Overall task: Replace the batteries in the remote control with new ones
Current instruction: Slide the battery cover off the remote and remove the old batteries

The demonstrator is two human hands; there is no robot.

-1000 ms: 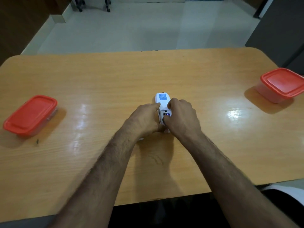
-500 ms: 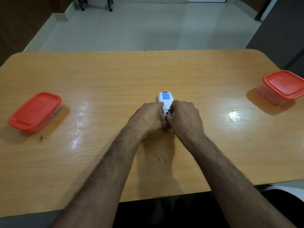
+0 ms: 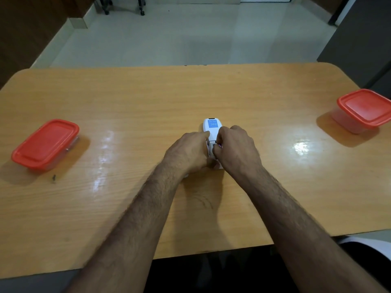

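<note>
A white remote control lies face down in the middle of the wooden table, with a blue label on its back and its battery compartment open. My left hand grips the remote's left side. My right hand is closed over the compartment, its fingertips pinching a small battery with a purple tip. Most of the compartment is hidden under my fingers.
A red-lidded plastic box stands at the table's left, and another red-lidded box at the far right edge. A small dark speck lies near the left box. A white object shows beyond the near right edge.
My right hand's fingers have shifted up over the compartment and closed on the battery there. The left hand stays on the remote. The view has tilted slightly.
</note>
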